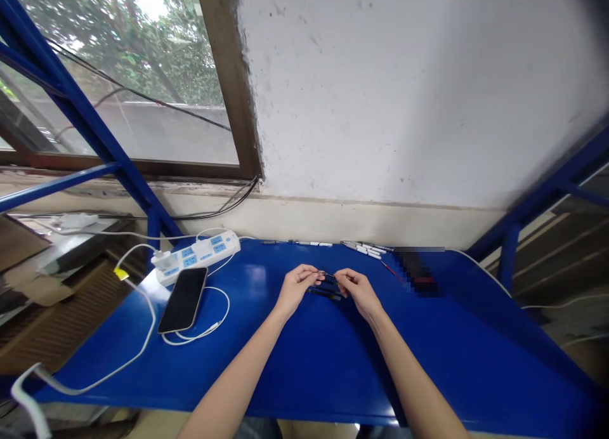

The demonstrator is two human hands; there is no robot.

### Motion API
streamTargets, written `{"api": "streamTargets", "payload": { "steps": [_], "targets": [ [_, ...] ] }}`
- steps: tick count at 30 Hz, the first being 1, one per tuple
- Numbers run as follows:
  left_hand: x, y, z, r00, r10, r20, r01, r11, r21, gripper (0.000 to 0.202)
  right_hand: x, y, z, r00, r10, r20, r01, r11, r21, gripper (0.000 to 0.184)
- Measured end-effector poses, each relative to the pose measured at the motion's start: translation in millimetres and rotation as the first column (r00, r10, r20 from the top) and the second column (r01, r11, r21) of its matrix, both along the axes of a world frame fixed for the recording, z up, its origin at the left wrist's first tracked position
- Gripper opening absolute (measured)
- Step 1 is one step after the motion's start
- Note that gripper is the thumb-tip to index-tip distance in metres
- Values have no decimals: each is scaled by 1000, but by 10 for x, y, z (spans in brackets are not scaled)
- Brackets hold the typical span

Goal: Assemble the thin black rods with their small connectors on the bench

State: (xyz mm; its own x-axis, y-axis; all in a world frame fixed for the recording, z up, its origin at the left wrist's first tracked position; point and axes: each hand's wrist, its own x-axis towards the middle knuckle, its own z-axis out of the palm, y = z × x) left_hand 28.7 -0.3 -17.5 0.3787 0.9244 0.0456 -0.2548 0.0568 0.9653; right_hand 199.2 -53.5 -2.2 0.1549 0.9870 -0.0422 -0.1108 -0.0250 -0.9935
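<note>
My left hand (299, 285) and my right hand (356, 289) meet above the middle of the blue table, fingertips pinched and a small gap between them. A thin, dark, pen-like piece (328, 275) spans that gap, one end in each pinch. Its details are too small to make out. Just beneath my fingers, black pen parts (325, 294) lie on the table, partly covered by my hands.
Along the back edge of the blue table (328, 363) lie several white-and-dark pens (365, 248). A pixelated dark object (419, 271) is at right. On the left are a phone (183, 299), a power strip (198, 257) and a looped white cable (227, 307).
</note>
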Motion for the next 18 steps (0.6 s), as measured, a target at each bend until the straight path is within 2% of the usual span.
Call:
{"api": "streamTargets", "payload": {
  "steps": [18],
  "targets": [
    [-36, -42, 73, 1000, -11, 11, 11, 998, 57, 34, 40, -31, 26, 995, 47, 87, -48, 999, 18, 37]
  ]
}}
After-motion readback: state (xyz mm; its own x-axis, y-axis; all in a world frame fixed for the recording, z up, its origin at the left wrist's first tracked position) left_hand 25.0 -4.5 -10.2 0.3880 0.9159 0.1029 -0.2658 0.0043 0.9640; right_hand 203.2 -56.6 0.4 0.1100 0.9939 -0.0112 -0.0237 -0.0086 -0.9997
